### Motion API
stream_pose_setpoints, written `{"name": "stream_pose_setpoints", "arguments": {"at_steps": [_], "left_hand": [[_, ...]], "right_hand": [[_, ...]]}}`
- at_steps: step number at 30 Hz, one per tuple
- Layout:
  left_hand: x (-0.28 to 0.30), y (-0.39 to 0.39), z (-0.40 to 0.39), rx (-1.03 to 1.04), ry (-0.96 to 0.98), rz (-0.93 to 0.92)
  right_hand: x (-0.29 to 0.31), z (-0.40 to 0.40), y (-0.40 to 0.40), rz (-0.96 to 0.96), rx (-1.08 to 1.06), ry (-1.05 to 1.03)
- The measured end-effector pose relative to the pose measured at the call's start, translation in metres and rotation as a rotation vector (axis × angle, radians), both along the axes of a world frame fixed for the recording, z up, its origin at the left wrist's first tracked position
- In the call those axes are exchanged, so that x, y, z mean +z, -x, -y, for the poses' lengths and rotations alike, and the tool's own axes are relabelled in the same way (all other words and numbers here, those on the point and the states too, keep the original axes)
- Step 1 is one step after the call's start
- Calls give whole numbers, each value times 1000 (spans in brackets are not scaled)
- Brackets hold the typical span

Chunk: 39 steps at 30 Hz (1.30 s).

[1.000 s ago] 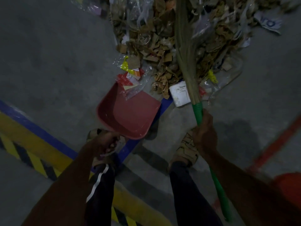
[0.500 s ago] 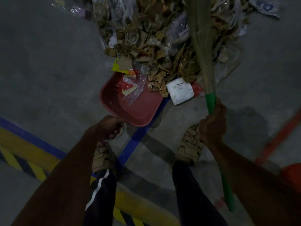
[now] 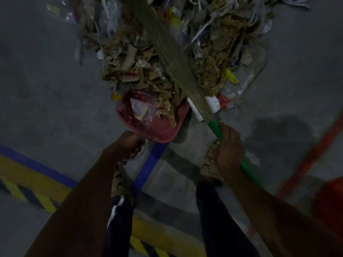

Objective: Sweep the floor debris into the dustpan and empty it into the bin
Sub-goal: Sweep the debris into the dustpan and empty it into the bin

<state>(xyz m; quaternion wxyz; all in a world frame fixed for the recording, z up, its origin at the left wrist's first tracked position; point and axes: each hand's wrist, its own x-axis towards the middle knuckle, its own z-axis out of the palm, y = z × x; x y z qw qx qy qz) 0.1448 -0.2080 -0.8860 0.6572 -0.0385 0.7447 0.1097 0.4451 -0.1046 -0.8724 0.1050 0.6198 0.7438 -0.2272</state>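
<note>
On floor, left grip clutching dustpan, right grip clutching broom

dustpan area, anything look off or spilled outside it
Nothing damaged. The red dustpan, held by the left hand, holds only a little of the debris pile. A white paper piece and a red scrap lie on the floor just right of the pan, beside the broom gripped by the right hand.

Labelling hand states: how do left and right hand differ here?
Left hand grips the red dustpan at its near end, low by the debris pile; right hand grips the broom on its green handle, bristles across the pile. Both curl round a tool.
</note>
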Motion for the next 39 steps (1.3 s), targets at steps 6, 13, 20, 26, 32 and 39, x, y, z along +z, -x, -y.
{"name": "stream_pose_setpoints", "arguments": {"at_steps": [6, 13, 20, 26, 32, 39], "left_hand": [[0, 6, 0, 44, -15, -35], [12, 16, -2, 66, -8, -50], [11, 27, -12, -17, 7, -64], [20, 24, -14, -23, -79, -88], [39, 15, -20, -8, -117, -92], [114, 15, -30, -14, -194, -133]], "right_hand": [[-6, -47, -7, -53, -118, -68], [-9, -75, 8, 161, -9, 25], [-18, -45, -2, 183, 117, 147], [-7, -8, -20, 89, 151, 173], [25, 22, -20, 17, 215, -2], [75, 22, -7, -44, 35, 164]]}}
